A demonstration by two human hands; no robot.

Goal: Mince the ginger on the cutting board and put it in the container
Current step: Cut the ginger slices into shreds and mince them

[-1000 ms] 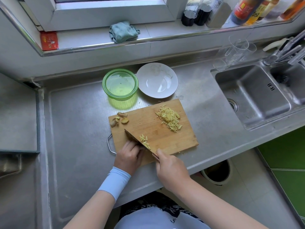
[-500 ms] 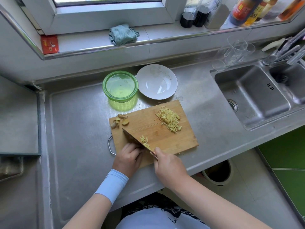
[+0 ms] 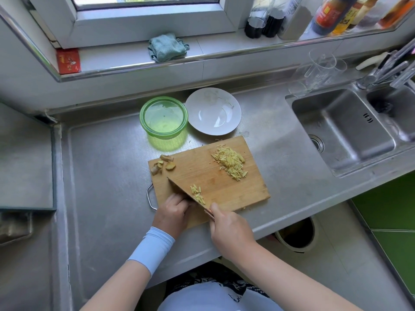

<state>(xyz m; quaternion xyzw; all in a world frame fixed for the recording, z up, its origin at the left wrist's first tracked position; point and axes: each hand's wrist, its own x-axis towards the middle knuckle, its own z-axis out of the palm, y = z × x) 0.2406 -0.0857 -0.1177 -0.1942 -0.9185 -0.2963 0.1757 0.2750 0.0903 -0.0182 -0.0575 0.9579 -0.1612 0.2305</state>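
Head view: translucent green round container point(image 3: 163, 117), contents unclear. Right hand point(image 3: 229, 228) wraps knife point(image 3: 182, 191) handle; left hand point(image 3: 171, 213) curled behind blade, grasp undeterminable. Ginger slivers point(image 3: 231, 162) on wooden cutting board point(image 3: 202, 169).

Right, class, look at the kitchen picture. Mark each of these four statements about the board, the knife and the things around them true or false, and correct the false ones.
1. The right hand grips the knife. True.
2. The green container stands left of the white plate. True.
3. The large pile of ginger strips lies on the white plate. False: it lies on the cutting board, towards its far right corner.
4. The teal cloth lies on the cutting board. False: it lies on the window sill.
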